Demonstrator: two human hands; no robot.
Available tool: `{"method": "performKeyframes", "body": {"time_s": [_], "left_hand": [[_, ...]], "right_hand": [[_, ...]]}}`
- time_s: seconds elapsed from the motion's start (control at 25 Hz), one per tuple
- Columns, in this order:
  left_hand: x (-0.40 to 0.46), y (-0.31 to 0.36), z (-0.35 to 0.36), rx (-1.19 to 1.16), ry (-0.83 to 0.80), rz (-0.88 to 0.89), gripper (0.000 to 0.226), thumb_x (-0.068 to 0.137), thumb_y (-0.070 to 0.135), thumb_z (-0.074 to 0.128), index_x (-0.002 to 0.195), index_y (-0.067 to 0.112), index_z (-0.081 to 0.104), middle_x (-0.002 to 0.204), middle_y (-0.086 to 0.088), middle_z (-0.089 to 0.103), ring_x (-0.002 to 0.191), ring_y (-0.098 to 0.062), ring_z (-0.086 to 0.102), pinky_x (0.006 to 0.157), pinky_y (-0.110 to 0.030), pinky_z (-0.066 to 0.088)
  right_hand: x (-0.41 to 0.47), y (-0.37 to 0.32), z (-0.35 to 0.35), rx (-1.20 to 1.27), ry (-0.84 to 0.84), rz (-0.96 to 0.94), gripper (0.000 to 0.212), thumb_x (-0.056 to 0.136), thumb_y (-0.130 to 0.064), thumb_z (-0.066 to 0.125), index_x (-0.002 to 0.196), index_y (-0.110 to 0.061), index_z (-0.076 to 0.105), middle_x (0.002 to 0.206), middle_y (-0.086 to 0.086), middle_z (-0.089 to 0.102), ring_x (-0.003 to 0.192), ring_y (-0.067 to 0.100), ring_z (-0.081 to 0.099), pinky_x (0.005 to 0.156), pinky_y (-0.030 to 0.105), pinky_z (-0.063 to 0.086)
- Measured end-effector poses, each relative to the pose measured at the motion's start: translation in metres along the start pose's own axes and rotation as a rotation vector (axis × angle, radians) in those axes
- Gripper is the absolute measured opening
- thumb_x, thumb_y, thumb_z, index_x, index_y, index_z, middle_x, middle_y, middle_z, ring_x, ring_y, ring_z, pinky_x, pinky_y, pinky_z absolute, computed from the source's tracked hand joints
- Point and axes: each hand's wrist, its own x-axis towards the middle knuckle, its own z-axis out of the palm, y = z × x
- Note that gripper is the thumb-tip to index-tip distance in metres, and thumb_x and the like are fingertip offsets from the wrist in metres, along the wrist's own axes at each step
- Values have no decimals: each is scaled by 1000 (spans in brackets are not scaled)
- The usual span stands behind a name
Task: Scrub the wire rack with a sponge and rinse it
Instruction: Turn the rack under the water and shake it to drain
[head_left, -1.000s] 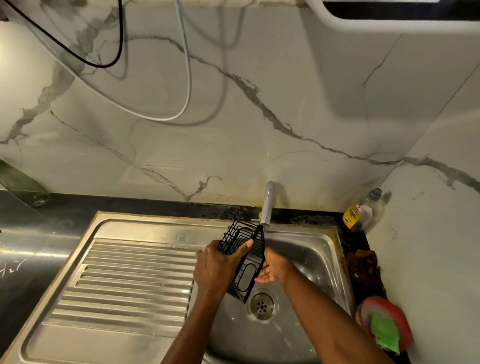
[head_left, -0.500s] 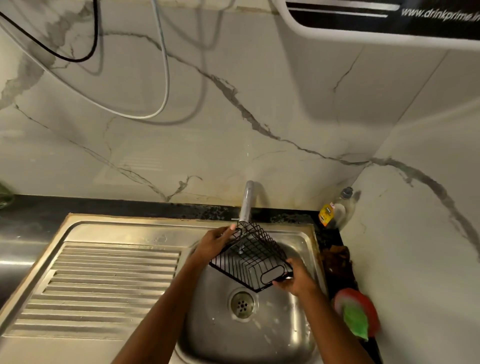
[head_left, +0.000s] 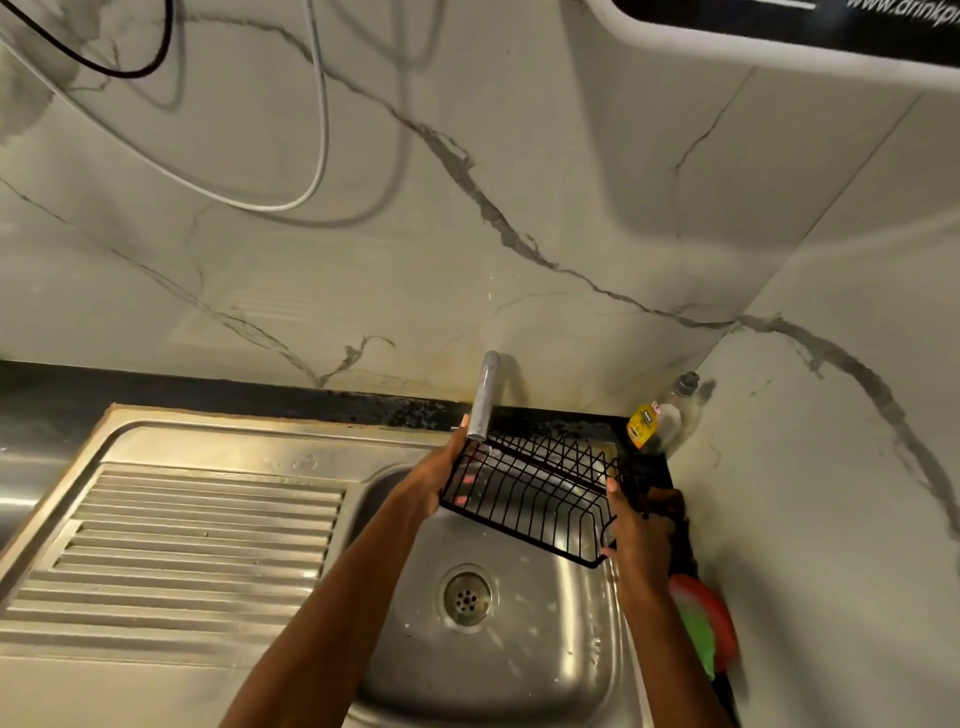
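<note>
Single head cam, wide-angle, looked forward and down over the sink (head_left: 519, 686) from close range; tap (head_left: 483, 397) sat mid-frame, marble wall (head_left: 467, 234) filled the top half.

We see the black wire rack (head_left: 535, 499), a shallow basket of thin parallel bars with low raised sides, held tilted above the basin, its open face toward us, its left end just under the tap's spout; the sponge is not clearly identifiable
</note>
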Motion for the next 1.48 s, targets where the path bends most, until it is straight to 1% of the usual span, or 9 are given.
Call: {"method": "performKeyframes", "body": {"time_s": [0.16,0.32,0.48,0.64,1.04,1.12,1.24,1.36,1.48], "left_hand": [[4,-13,-2,-66,-34,9,67,97,66,51,125,7,67,105,-13,70,90,-25,66,70,-39,60],[6,-14,2,-77,-16,12,54,98,60,55,121,13,71,119,-14,72,111,-32,68,89,-46,61],[11,-10,4,-99,-52,2,49,100,54,53,122,14,72,123,-16,72,111,-30,68,88,-45,59],[19,-9,5,-122,-70,-23,46,102,52,50,124,19,73,126,-13,72,110,-28,68,79,-42,58],[17,-1,13,-89,-79,-25,39,103,41,51,120,14,74,127,-12,72,108,-27,67,99,-50,55],[11,-4,3,-56,-74,30,43,101,49,52,114,17,76,127,-14,71,109,-27,66,103,-51,53],[-4,-14,-33,41,-170,86,73,83,78,59,123,19,74,121,-11,73,111,-29,68,99,-47,55],[-25,-29,-70,189,-172,85,93,65,91,64,126,21,70,124,-13,72,115,-35,68,102,-56,54],[-53,-38,-84,278,-143,70,92,77,97,32,133,31,61,123,-11,71,107,-34,71,80,-46,61]], "right_hand": [[-10,-6,-6,-31,-1,-50,101,69,-75,69,131,-1,40,105,12,69,92,33,69,83,51,59],[-13,-13,-12,-1,17,-66,96,73,-69,71,132,1,40,109,10,67,99,34,67,87,53,57],[-11,-18,-16,12,17,-48,87,81,-55,74,136,1,37,108,11,60,103,36,64,88,55,56],[-11,-22,-19,6,36,-69,87,79,-60,73,133,0,40,115,17,64,101,38,65,89,54,56],[3,-19,-19,22,50,-72,98,71,-74,69,132,-4,41,113,16,66,101,37,66,88,55,56],[11,-11,-14,8,14,-77,107,63,-88,60,130,-6,43,107,14,69,96,35,69,84,54,58],[24,1,4,-99,-72,-54,113,62,-95,51,140,-15,36,102,8,68,91,32,70,80,52,60],[11,-5,23,-185,-230,-68,60,90,-55,64,126,-10,51,97,6,67,75,24,70,63,35,57],[4,1,35,-293,-345,-135,23,93,-14,64,115,-5,65,82,6,69,60,16,66,55,25,47]]}}
